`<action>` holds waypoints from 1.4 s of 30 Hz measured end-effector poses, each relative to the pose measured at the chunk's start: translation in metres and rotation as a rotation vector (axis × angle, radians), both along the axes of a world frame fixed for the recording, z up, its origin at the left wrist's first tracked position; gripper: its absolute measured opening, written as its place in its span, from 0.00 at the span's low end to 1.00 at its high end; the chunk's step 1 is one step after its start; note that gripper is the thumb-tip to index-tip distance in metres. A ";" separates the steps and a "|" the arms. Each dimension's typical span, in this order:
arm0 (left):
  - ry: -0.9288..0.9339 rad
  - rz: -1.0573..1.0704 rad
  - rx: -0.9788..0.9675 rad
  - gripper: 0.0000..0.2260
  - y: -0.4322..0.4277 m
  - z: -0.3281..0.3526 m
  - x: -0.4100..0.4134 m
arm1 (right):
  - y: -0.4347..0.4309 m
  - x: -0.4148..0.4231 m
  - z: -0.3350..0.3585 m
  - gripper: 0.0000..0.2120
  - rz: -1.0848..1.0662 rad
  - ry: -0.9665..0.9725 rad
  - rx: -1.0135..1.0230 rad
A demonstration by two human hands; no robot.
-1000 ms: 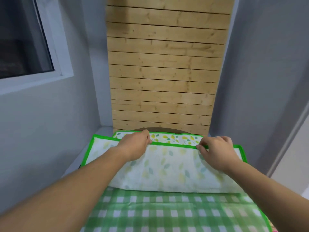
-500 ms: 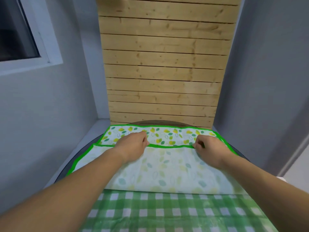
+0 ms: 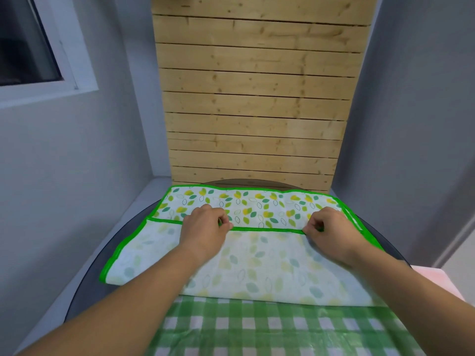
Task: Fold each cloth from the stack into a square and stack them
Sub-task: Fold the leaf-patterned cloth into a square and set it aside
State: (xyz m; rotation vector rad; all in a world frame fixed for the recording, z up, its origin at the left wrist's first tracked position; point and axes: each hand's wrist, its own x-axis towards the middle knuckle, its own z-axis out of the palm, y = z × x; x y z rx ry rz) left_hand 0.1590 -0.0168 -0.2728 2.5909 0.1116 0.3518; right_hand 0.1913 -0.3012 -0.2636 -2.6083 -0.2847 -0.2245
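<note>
1. At the far side, upright between grey walls: a panel of pale wooden slats (image 3: pixel 257 98).
2. In front of it, low and dark: a round table (image 3: pixel 84 276), bearing both cloths.
3. Across the middle of the table: a leaf-print cloth (image 3: pixel 257 268) with a bright green border, folded over from the near side with the pale reverse facing up. Beyond the folded-over edge, a far strip of the printed face left uncovered.
4. At the near edge, touching the near fold of the leaf-print cloth: a green-and-white checked cloth (image 3: pixel 270 327).
5. On the folded-over green hem, left of centre: the left hand (image 3: pixel 203 229), knuckles up, fingers curled, pinching the hem between thumb and fingertips.
6. On the same hem, toward the right: the right hand (image 3: pixel 331 233), likewise curled and pinching the border.
7. Between the two grips: the hem drawn straight, flat against the printed layer below. Both hands well apart and short of the cloth's far edge.
</note>
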 end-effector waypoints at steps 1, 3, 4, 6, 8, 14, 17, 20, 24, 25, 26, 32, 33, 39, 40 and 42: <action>-0.008 0.014 -0.030 0.10 0.000 -0.001 0.000 | -0.001 0.001 -0.001 0.12 0.009 0.001 0.014; -0.014 0.037 -0.078 0.10 -0.001 -0.001 -0.002 | -0.003 0.004 -0.004 0.11 0.026 -0.009 0.033; -0.016 0.043 -0.092 0.09 -0.002 -0.001 -0.002 | -0.004 0.005 -0.005 0.11 0.031 -0.014 0.035; -0.023 0.049 -0.110 0.09 -0.002 -0.002 -0.003 | -0.005 0.005 -0.007 0.11 0.028 -0.026 0.031; -0.041 0.050 -0.120 0.09 -0.003 -0.004 -0.004 | -0.005 0.005 -0.007 0.10 0.022 -0.023 0.034; -0.074 0.048 -0.126 0.08 -0.003 -0.009 -0.005 | 0.028 -0.043 0.013 0.02 0.036 -0.234 0.029; -0.094 0.047 -0.123 0.08 -0.003 -0.010 -0.005 | 0.064 -0.100 0.011 0.21 0.288 -0.182 -0.104; -0.111 0.049 -0.120 0.09 -0.002 -0.010 -0.006 | 0.082 -0.131 -0.007 0.36 0.299 0.134 -0.296; -0.125 0.054 -0.069 0.06 -0.002 -0.009 -0.008 | 0.084 -0.128 -0.011 0.33 0.278 0.171 -0.383; -0.123 0.046 -0.032 0.04 -0.002 -0.009 -0.008 | 0.083 -0.126 -0.011 0.32 0.276 0.186 -0.394; -0.116 0.033 0.008 0.04 -0.003 -0.008 -0.008 | 0.083 -0.125 -0.011 0.31 0.271 0.202 -0.394; 0.010 -0.115 0.266 0.18 -0.013 0.012 -0.032 | 0.087 -0.126 -0.012 0.31 0.253 0.194 -0.439; 0.020 -0.171 0.267 0.20 -0.018 0.015 -0.045 | 0.087 -0.126 -0.013 0.33 0.252 0.186 -0.440; 0.218 -0.274 0.372 0.24 -0.032 0.005 -0.127 | 0.088 -0.127 -0.011 0.31 0.251 0.208 -0.486; 0.255 -0.240 0.374 0.24 -0.033 0.001 -0.132 | 0.088 -0.127 -0.010 0.30 0.251 0.213 -0.493; 0.316 -0.183 0.344 0.25 -0.033 -0.002 -0.133 | 0.089 -0.127 -0.008 0.30 0.253 0.219 -0.509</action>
